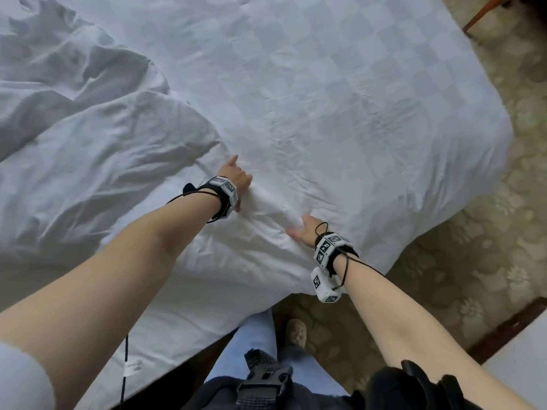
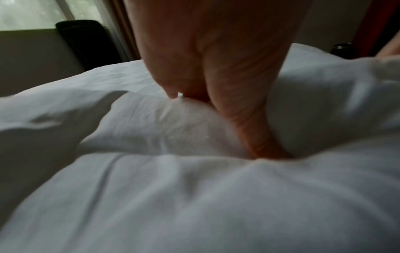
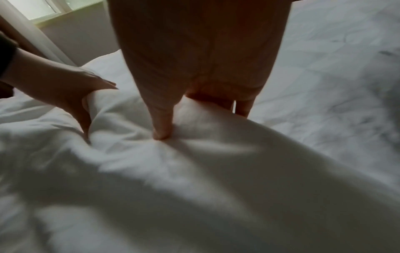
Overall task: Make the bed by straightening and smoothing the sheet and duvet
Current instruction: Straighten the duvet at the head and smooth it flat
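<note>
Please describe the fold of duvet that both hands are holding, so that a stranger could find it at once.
On the bed, the checked white sheet lies flat on the right and the rumpled duvet is heaped on the left. Follow the duvet's edge toward the near side: the fold is the raised ridge pinched between the left hand and the right hand.

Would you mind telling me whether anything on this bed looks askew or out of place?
Yes: the duvet lies crumpled toward the bed's left side, leaving the checked sheet bare. The left hand and right hand grip its bunched edge.
</note>
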Motion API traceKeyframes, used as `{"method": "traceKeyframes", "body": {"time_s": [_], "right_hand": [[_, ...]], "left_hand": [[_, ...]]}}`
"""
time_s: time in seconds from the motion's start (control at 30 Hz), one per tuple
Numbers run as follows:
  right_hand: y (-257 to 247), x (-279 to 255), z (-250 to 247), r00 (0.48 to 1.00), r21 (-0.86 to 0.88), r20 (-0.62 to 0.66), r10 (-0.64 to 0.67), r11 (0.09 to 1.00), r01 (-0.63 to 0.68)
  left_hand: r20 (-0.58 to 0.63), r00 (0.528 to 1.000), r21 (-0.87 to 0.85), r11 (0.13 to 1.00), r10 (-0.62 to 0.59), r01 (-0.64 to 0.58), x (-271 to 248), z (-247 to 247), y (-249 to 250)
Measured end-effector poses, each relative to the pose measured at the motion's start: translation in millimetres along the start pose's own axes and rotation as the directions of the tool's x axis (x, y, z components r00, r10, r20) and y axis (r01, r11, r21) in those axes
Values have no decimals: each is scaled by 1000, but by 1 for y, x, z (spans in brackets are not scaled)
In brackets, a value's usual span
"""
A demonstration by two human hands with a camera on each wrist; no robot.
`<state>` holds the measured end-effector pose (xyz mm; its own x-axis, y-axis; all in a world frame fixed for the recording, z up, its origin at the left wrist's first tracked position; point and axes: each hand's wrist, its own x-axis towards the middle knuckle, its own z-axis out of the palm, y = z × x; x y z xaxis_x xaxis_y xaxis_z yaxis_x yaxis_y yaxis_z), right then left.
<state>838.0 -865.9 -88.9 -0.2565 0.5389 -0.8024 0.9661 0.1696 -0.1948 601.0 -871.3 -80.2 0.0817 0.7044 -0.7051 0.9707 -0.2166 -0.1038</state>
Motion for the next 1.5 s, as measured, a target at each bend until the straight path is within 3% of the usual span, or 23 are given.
{"method": "traceKeyframes", "body": {"time_s": [0.1, 0.2, 0.4, 0.6, 0.77, 0.97, 1.23, 1.5], "right_hand": [[0, -14, 1, 998, -85, 25, -62, 994, 64], [-2, -35, -5, 991, -167, 47, -126, 977, 132], [-3, -88, -2, 979, -268, 60, -193, 942, 202], [-5, -151, 40, 930, -327, 91, -355, 872, 365], [20, -203, 85, 880, -359, 127, -457, 806, 470], [64, -241, 145, 869, -390, 161, -468, 779, 492], [79, -275, 187, 870, -408, 102, -482, 778, 479], [80, -280, 262, 861, -553, 165, -480, 678, 484]], "left_hand": [[24, 1000, -12, 1000, 5, -5, -23, 0, 7], [-41, 999, -44, 999, -25, 23, -52, 1, 11], [-81, 980, -89, 980, -184, 177, -136, 12, 37], [-52, 935, -188, 923, -351, 336, -232, 48, 81], [2, 897, -240, 871, -441, 429, -303, 89, 150], [69, 899, -210, 874, -433, 437, -353, 140, 238], [65, 852, -182, 834, -519, 522, -390, 185, 286], [19, 869, -233, 843, -495, 485, -431, 272, 348]]}}
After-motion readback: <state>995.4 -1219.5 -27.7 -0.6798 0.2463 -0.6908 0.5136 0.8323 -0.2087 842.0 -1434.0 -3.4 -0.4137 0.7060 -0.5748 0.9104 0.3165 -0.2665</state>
